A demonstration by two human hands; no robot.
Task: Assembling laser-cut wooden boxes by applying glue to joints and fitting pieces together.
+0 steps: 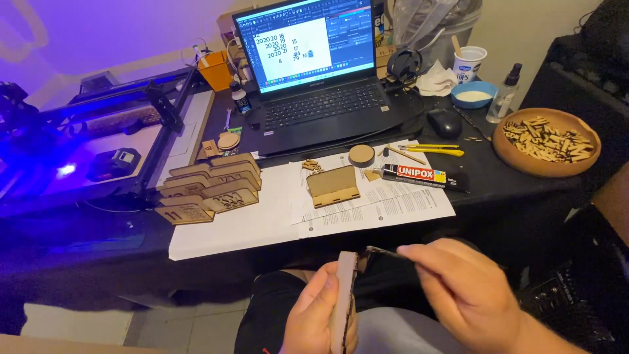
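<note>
— Dark desk (498, 183) is ahead; what is in your hands?
— Over my lap, left hand (318, 314) grips a wooden piece (343, 295) edge-up; right hand (465, 288) pinches a thin tool (383, 251) at its top. I judge I am cleaning the edge; next needs a steady stroke.

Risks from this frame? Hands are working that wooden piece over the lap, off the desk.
1. The left hand holds the thin wooden piece edge-on above the lap; anything dropped likely falls to the floor, not onto the paper sheets.
2. The right hand works a thin dark tool at the piece's top edge; a slip could hit the left fingers.
3. The laser engraver glows blue beside the desk, apparently unwatched.
</note>
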